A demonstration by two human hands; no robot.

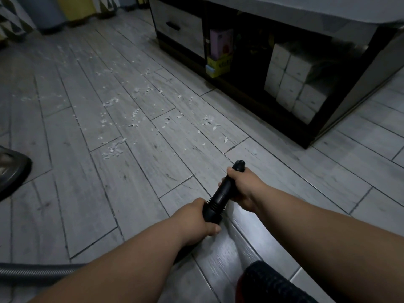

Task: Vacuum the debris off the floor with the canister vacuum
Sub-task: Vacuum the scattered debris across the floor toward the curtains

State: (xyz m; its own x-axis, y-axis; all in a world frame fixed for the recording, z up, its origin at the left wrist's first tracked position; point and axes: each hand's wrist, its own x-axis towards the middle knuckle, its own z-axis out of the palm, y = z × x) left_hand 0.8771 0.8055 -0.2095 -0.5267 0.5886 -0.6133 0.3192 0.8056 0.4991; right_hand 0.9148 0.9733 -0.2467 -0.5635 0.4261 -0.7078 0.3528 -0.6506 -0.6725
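Both hands on the black vacuum wand (220,196), which sits at 5 o'clock from frame centre. Your left hand (197,218) wraps the wide ribbed rear end, fingers curled right round it. Your right hand (241,185) grips the narrower front section, closed tight round it just behind the open tip. The tip points toward 1 o'clock; whether it touches the floor (65,193) is not clear from here.

Debris (113,147): pale flakes scattered over the grey planks, spread from 9 to 12 o'clock of the wand tip. The nearest loose bits lie at about 11 o'clock of the tip, apart from it; the thicker patches are well apart.

Ribbed hose (32,271) enters at the 8 o'clock edge and passes under your left forearm.

Dark cabinet (314,136) at 1 o'clock. Its open shelf holds stacked white boxes (290,88), with a pink box (220,40) above a yellow box (218,64), and a drawer (177,27) on the left end.

Dark rounded object (13,171) at the 9 o'clock edge; you cannot tell what it is. Grey bin (50,14) and yellow bin (76,7) at 11 o'clock
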